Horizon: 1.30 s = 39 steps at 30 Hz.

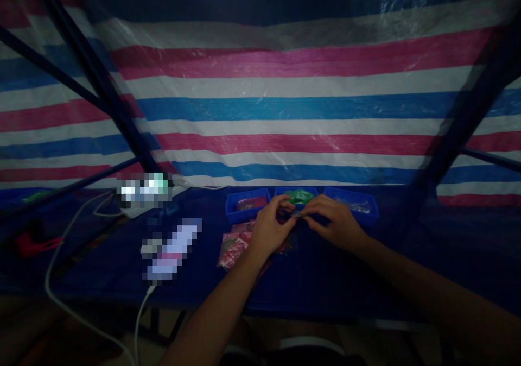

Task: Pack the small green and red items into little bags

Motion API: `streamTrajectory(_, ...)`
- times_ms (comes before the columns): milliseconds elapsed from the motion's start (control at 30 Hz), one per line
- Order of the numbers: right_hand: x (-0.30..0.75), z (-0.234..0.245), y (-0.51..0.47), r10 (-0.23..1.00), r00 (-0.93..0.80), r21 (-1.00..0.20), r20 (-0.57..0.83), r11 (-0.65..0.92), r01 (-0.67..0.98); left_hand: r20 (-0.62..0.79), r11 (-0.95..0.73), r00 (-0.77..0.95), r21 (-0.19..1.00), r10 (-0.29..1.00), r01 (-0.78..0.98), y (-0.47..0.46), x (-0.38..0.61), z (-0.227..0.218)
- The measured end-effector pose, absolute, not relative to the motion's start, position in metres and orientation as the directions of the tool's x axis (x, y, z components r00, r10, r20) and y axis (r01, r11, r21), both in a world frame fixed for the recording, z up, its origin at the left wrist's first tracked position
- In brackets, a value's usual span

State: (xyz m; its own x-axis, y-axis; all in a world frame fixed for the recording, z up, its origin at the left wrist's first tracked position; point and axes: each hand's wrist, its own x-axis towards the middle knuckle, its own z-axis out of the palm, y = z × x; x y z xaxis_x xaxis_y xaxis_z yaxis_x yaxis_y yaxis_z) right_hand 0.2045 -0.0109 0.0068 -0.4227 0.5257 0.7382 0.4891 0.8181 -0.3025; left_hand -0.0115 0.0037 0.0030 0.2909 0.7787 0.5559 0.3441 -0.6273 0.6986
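My left hand and my right hand meet over a dark blue table, fingertips pinched together on a small thing between them that I cannot make out in the dim light. Just under and left of my left hand lies a clear packet of red pieces. Behind the hands stand three small blue trays: the left tray holds reddish pieces, the middle tray holds green pieces, the right tray holds pale small parts.
A striped red, white and blue tarp hangs behind the table. Dark poles cross at left and right. White cables run over the table's left part beside blurred-out objects. A red item lies far left.
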Motion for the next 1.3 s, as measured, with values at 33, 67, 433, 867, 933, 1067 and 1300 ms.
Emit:
streamTrajectory(33,0.209,0.01,-0.008,0.517,-0.435,-0.263,0.737,0.813,0.52,0.562,-0.632,0.289,0.693,0.775,0.348,0.004,-0.011,0.002)
streamTrajectory(67,0.216,0.012,-0.005,0.53,-0.425,-0.233,0.734,0.785,0.575,0.567,-0.636,0.287,0.687,0.772,0.352,0.004,-0.011,0.002)
streamTrajectory(433,0.281,0.0,0.029,0.707,-0.215,-0.107,0.673,0.381,0.918,0.571,-0.647,0.304,0.656,0.762,0.388,0.003,-0.013,0.005)
streamTrajectory(867,0.191,-0.007,-0.023,0.531,-0.74,-0.337,0.412,0.844,0.418,0.562,-0.622,0.275,0.655,0.78,0.429,-0.002,-0.014,0.01)
streamTrajectory(933,0.189,-0.009,-0.021,0.536,-0.749,-0.36,0.39,0.837,0.411,0.556,-0.62,0.28,0.655,0.782,0.431,-0.002,-0.015,0.01)
streamTrajectory(1067,0.194,-0.007,-0.016,0.551,-0.725,-0.363,0.414,0.83,0.424,0.561,-0.626,0.283,0.65,0.778,0.43,-0.001,-0.015,0.009)
streamTrajectory(1300,0.194,-0.009,-0.016,0.565,-0.689,-0.317,0.454,0.825,0.467,0.56,-0.626,0.285,0.655,0.778,0.424,-0.002,-0.014,0.009)
